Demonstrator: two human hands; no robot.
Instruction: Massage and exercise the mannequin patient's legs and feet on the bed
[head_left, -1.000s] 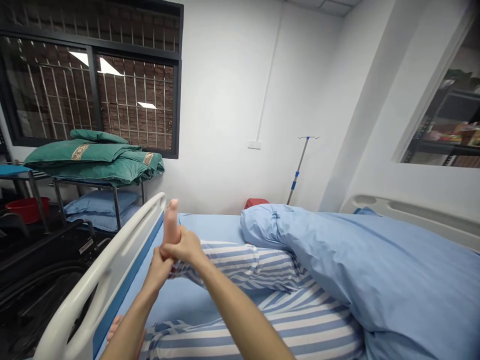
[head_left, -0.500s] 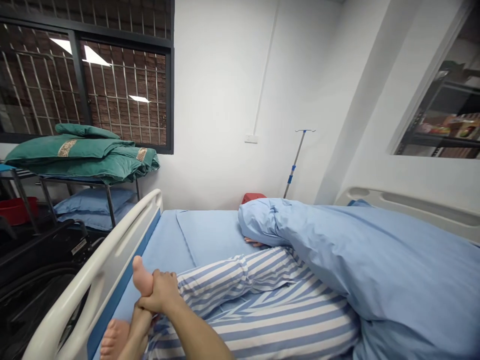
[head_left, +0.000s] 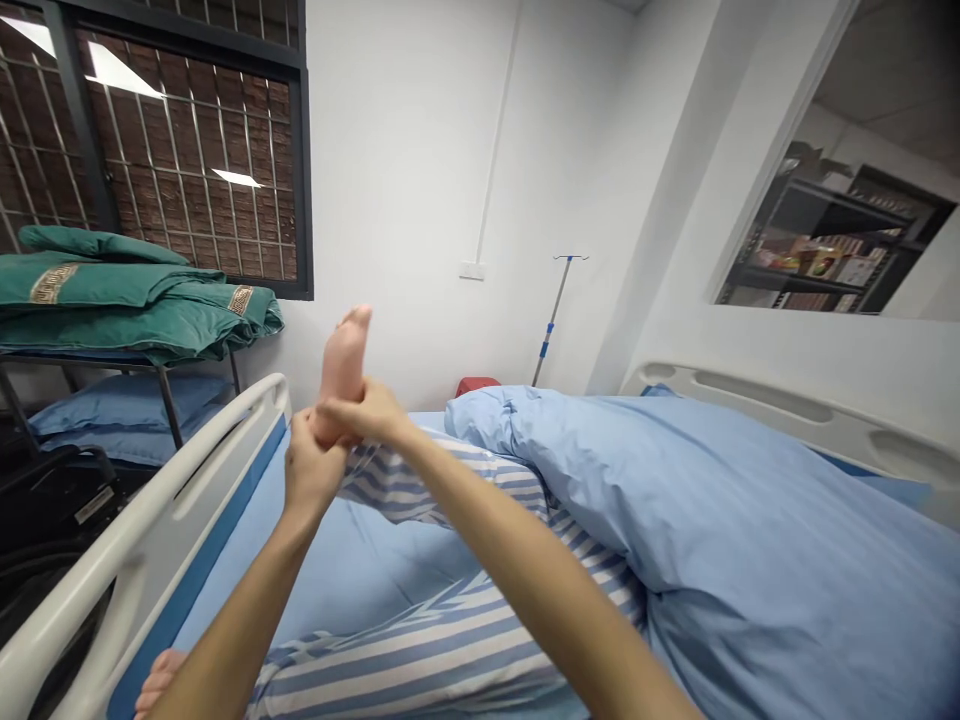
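A person lies on a hospital bed in blue-and-white striped trousers [head_left: 450, 650], mostly under a light blue blanket [head_left: 712, 500]. One leg is raised, its bare foot [head_left: 343, 362] pointing up. My left hand [head_left: 311, 470] grips the heel and ankle from below. My right hand [head_left: 364, 412] is wrapped round the foot from the right side. The person's other foot [head_left: 157, 682] lies flat on the blue sheet [head_left: 360, 570] near the bottom edge.
A white bed rail [head_left: 150, 520] runs along the left, another rail [head_left: 787, 410] on the right. Folded green blankets [head_left: 127, 300] lie on a metal rack left, with a wheelchair [head_left: 45, 520] below. An IV pole [head_left: 553, 315] stands by the far wall.
Half a second ago the foot was held low near the mattress; both my hands have now lifted it high again, stretching the leg upward. The view has shifted right.
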